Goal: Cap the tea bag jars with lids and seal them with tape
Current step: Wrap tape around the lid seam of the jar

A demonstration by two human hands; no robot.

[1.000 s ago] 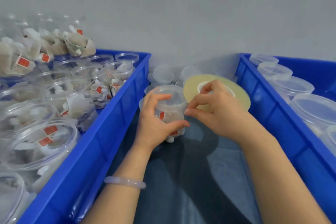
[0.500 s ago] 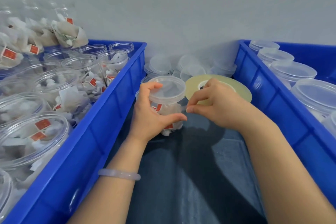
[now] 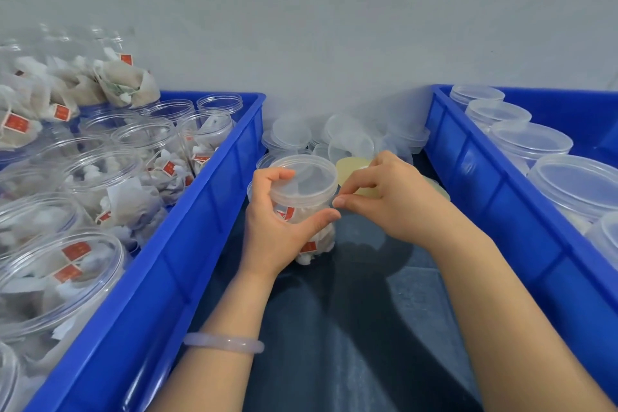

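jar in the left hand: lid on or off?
On. A clear lid sits across the mouth of the jar that the left hand grips. Whether it is screwed tight, or taped yet, cannot tell.

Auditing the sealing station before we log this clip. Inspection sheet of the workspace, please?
Surface: dark surface between left bin and right bin.
Job's things: jar of tea bags, upright, lid on; tape roll behind it; open jars in left bin; capped jars in right bin.
Clutter: loose lids piled by the wall.
Hands: left hand grips the jar; right hand holds the tape roll, pinching at the lid's rim.
Cables: nothing seen.
Surroundings: plain grey wall.
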